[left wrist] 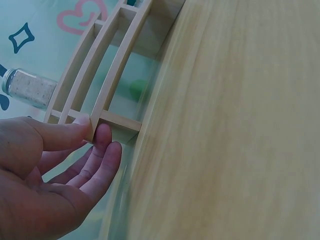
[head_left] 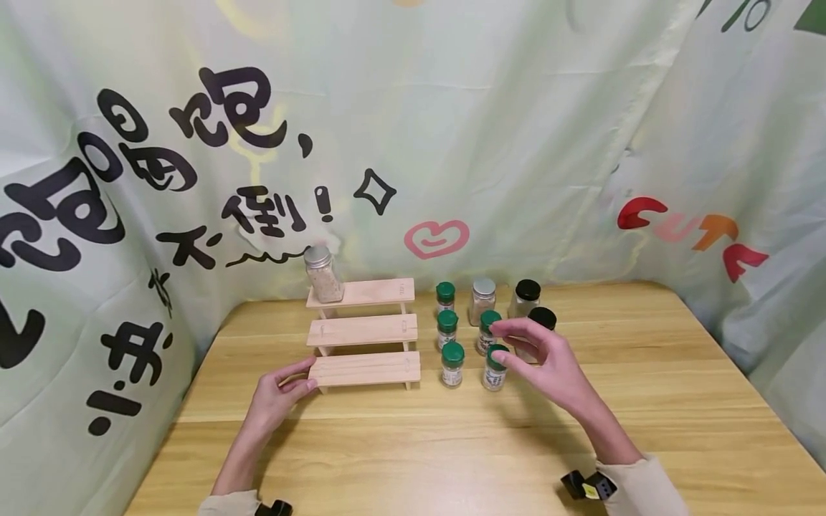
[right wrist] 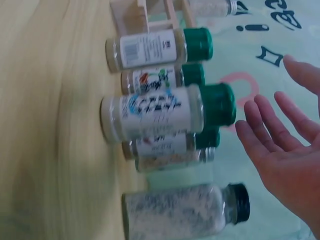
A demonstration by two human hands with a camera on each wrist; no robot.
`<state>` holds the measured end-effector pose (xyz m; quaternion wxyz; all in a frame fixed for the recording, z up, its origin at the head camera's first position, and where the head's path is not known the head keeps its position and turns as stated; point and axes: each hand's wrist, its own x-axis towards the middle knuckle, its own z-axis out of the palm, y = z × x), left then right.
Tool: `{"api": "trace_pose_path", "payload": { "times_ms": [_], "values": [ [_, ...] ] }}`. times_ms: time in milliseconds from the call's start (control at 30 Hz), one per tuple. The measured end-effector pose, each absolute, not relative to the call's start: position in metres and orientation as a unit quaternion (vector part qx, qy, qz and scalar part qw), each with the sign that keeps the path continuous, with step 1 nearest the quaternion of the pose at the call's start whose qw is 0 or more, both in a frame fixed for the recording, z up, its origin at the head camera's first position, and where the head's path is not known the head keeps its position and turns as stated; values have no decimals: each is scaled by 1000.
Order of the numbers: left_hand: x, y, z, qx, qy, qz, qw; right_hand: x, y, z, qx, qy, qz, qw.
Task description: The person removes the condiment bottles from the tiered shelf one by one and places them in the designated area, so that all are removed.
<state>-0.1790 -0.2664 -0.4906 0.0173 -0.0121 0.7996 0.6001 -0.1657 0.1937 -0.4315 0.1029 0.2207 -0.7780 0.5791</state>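
My left hand (head_left: 274, 398) pinches the left end of the lowest step of a three-step wooden rack (head_left: 364, 369), thumb above and fingertips at the underside in the left wrist view. A silver-lidded glass jar (head_left: 325, 279) stands on the rack's top step, at its left end. My right hand (head_left: 548, 365) hovers over the spice jars to the right, holding nothing. Nearest to it is the front green-lidded spice jar (head_left: 495, 373); in the right wrist view its green lid (right wrist: 218, 105) stands just apart from my spread fingers. Another green-lidded jar (head_left: 487, 335) is just behind.
A column of green-lidded jars (head_left: 452, 365) stands beside the rack. Farther back are a silver-lidded jar (head_left: 482, 304) and black-lidded jars (head_left: 528, 290), one partly behind my right hand. A printed cloth (head_left: 516, 158) hangs behind the wooden table (head_left: 413, 459).
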Motion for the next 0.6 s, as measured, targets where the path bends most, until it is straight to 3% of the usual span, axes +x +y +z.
{"api": "trace_pose_path", "payload": {
  "times_ms": [600],
  "values": [
    [-178, -267, -493, -11, 798, 603, 15, -177, 121, -405, 261, -737, 618, 84]
  ]
}}
